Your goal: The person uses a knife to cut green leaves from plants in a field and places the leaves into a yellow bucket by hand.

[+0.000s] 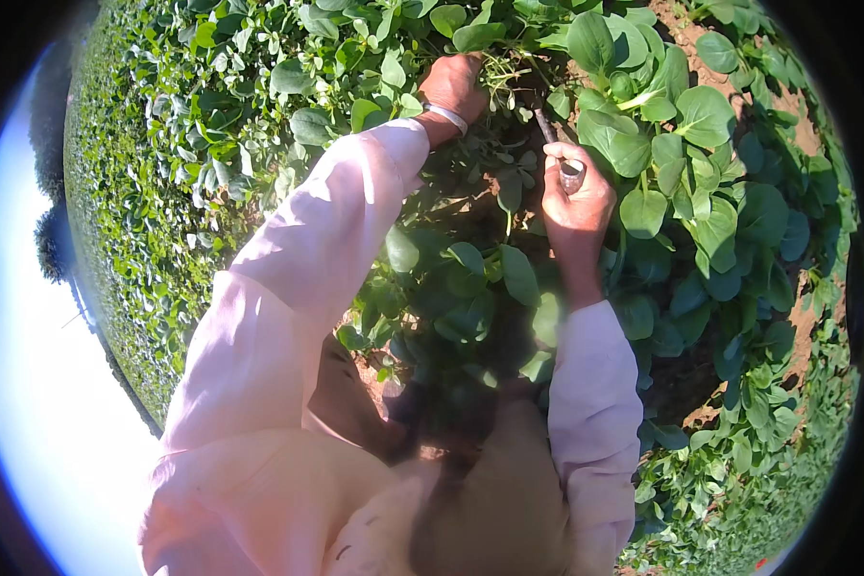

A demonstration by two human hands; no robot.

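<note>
My left hand, a white band at its wrist, is closed among low leafy plants near the top. Its fingers are partly hidden, and a bunch of thin-stemmed weeds comes out beside them. My right hand is wrapped round the handle of a slim hand tool. The tool's narrow dark shaft points up and to the left, and its tip is lost among the stems. To the right of this hand grows a large leafy green plant with broad rounded leaves.
Dense small-leaved growth spreads on the left. More broad-leaved plants stand between my forearms, in front of my legs. Reddish-brown soil shows between rows on the right. The field edge and bright sky lie far left.
</note>
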